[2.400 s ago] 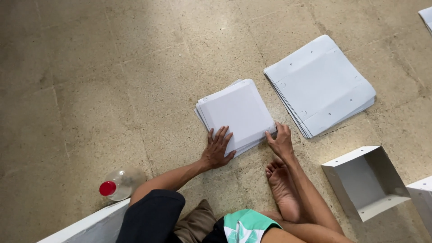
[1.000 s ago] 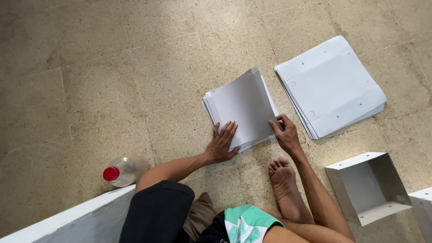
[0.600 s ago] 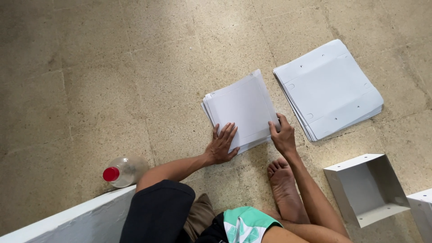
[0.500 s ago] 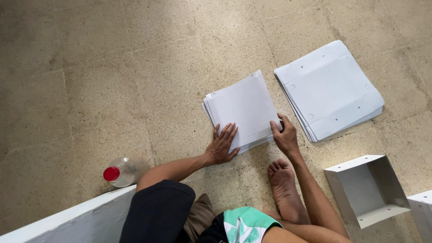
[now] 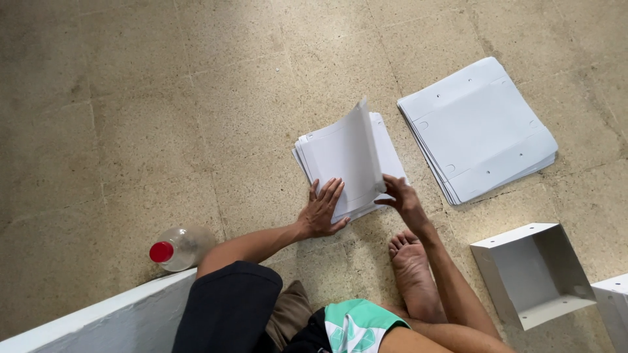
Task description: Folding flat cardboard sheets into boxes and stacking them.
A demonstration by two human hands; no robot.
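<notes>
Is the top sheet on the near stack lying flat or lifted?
Lifted: the top sheet stands tilted, its edge in the right hand, above the stack.

I could not see the lower sheets of the white stack (image 5: pixel 386 140), since the lifted top sheet (image 5: pixel 347 160) and the left hand (image 5: pixel 322 212) covered them, and the right hand's (image 5: pixel 404 199) fingertips were hidden behind that sheet's edge. The second white box (image 5: pixel 613 307) was cut off by the right edge and the long white panel (image 5: pixel 98 314) by the bottom-left corner. The body of the clear red-capped bottle (image 5: pixel 175 247) was too blurred to judge its contents.
</notes>
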